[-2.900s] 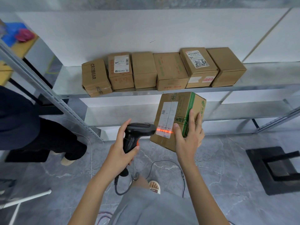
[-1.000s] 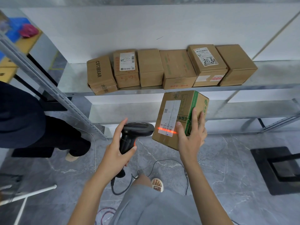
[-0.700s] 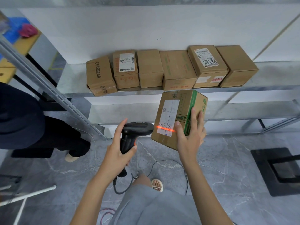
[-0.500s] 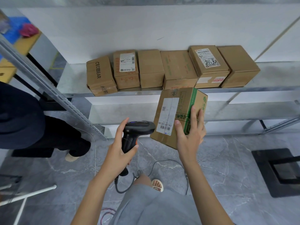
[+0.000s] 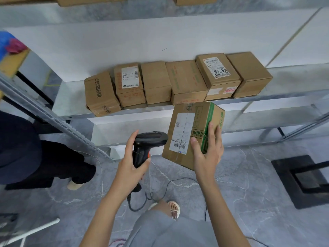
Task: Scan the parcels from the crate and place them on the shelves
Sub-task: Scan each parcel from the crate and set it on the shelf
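- Right hand (image 5: pixel 207 154) grips the box (image 5: pixel 193 132) at its lower right corner, thumb on the labelled face, fingers over the green edge; box tilted, in mid-air below the shelf (image 5: pixel 284 82)
- Left hand (image 5: pixel 132 165) wraps the scanner (image 5: pixel 148 141) handle; nose just beside the label
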`<act>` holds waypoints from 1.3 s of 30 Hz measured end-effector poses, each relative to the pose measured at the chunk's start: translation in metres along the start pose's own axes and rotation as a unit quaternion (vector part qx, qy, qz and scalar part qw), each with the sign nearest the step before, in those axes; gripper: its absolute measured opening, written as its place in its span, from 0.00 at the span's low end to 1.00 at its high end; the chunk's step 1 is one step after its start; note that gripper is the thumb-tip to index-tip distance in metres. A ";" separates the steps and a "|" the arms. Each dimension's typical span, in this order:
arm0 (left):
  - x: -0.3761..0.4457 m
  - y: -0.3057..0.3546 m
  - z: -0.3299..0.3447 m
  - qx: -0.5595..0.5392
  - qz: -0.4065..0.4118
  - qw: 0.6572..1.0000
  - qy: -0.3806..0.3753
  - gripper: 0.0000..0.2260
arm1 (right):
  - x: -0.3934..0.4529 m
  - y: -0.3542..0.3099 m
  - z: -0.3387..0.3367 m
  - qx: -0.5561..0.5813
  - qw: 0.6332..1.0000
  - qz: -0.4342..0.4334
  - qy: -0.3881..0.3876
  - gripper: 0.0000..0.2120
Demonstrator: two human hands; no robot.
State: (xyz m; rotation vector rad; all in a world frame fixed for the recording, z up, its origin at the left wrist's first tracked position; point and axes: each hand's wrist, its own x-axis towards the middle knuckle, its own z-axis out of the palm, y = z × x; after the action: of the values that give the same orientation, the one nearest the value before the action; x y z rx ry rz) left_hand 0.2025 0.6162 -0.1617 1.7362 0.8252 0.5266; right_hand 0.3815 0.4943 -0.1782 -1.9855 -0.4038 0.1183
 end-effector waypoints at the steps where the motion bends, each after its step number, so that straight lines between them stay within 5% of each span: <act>1: 0.006 0.001 0.000 -0.001 0.004 1.000 -0.003 0.42 | 0.000 -0.001 -0.001 0.000 1.000 0.006 0.005 0.33; 16: 0.086 0.027 0.070 0.002 0.069 0.984 -0.163 0.42 | -0.031 0.012 -0.055 0.060 0.978 0.159 0.122 0.33; 25: 0.090 0.081 0.208 0.001 0.131 0.951 -0.282 0.42 | -0.021 0.060 -0.147 0.103 0.939 0.197 0.261 0.33; 39: 0.053 0.167 0.449 -0.021 0.193 0.918 -0.345 0.41 | 0.036 0.141 -0.349 0.102 0.899 0.205 0.374 0.33</act>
State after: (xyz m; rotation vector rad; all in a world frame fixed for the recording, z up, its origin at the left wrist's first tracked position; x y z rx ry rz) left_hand 0.5978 0.3404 -0.1464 1.8703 -0.0340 0.1478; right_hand 0.5388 0.1513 -0.1476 -1.7213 0.5102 -0.3240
